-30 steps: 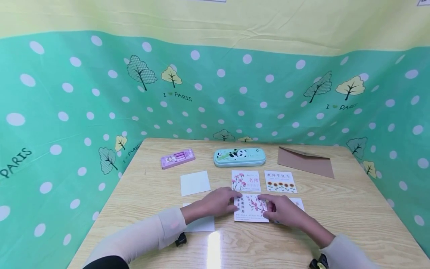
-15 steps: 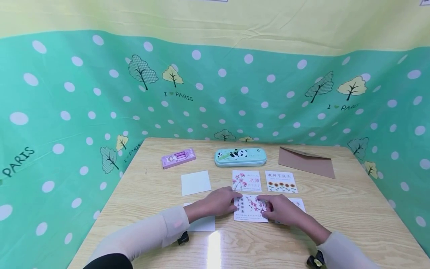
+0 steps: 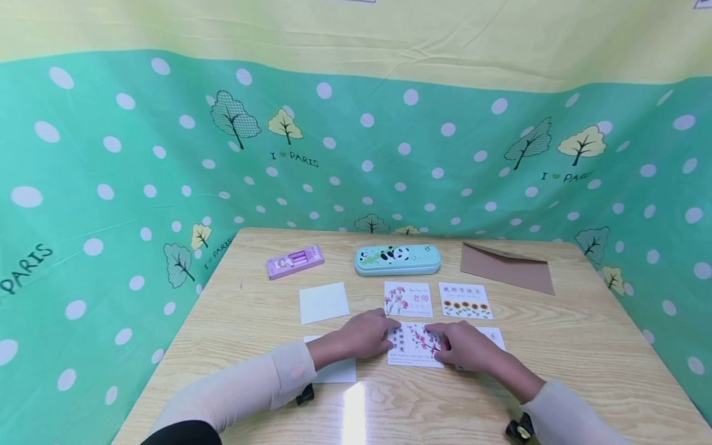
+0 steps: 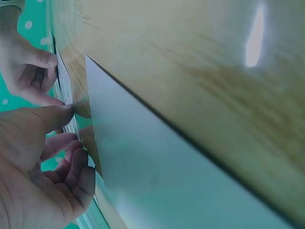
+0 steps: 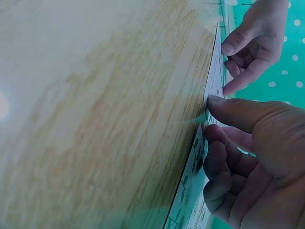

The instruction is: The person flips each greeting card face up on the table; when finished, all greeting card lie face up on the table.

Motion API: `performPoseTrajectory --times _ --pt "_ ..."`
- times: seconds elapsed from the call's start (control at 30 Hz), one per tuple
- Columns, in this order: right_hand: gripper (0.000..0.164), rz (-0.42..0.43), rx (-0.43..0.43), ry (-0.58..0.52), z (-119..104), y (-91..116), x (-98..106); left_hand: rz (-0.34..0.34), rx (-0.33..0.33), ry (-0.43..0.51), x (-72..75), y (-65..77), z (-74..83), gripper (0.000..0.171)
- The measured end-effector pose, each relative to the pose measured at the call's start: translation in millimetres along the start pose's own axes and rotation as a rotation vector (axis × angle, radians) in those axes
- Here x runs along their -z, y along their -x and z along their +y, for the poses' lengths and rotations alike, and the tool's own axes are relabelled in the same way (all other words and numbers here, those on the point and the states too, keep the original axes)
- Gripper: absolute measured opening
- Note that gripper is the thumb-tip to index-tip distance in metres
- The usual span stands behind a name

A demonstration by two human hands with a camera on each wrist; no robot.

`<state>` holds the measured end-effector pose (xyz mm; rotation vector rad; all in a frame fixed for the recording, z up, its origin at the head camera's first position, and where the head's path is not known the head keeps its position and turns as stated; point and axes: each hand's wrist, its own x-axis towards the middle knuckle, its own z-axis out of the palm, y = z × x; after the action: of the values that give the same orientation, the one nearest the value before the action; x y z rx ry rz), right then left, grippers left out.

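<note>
On the wooden table a greeting card (image 3: pixel 411 358) with pink blossoms and Chinese writing lies flat between both hands. At its left edge, the left hand (image 3: pixel 364 334) holds it with thumb and index finger, other fingers curled in. Opposite, the right hand (image 3: pixel 470 349) grips the right side, index finger at the top edge and thumb lower down. Close views of the left hand (image 4: pixel 43 167) and right hand (image 5: pixel 257 157) show thumb tips at the card's rim. Beneath the right hand, another card (image 3: pixel 494 337) is partly covered.
A carnation card (image 3: pixel 408 300) and a sunflower card (image 3: pixel 466 301) lie behind. Blank white cards (image 3: pixel 324 303) are at left, one partly under the left arm. Farther back are a purple pen box (image 3: pixel 295 262), a panda pencil case (image 3: pixel 397 261) and a brown envelope (image 3: pixel 506 271).
Both hands stay on the blossom card, which has barely moved. The right forearm shifts very slightly left; the other items lie as before.
</note>
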<state>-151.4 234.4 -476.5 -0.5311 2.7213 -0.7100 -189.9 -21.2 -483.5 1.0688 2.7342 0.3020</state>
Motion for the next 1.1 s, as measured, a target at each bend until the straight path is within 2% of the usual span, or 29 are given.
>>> performPoseTrajectory --times 0.3,0.43,0.6,0.87,1.1 --pt "0.054 -0.019 0.006 0.000 -2.5 -0.3 2.6 0.011 -0.015 -0.004 0.4 1.5 -1.8 0.045" --pt "0.053 -0.017 0.014 -0.001 -7.8 -3.8 11.1 0.036 0.002 0.040 1.2 4.3 -8.7 0.043" --pt "0.050 0.002 0.016 -0.004 -16.1 -12.9 20.9 0.055 0.034 0.078 12.2 9.5 -21.9 0.043" --pt "0.048 -0.001 0.044 -0.020 -32.6 -45.1 20.6 0.054 0.131 0.165 35.9 26.3 -48.0 0.046" --pt "0.046 0.001 0.134 -0.068 -52.0 -84.3 11.1 0.110 0.216 0.191 42.5 46.3 -82.7 0.049"
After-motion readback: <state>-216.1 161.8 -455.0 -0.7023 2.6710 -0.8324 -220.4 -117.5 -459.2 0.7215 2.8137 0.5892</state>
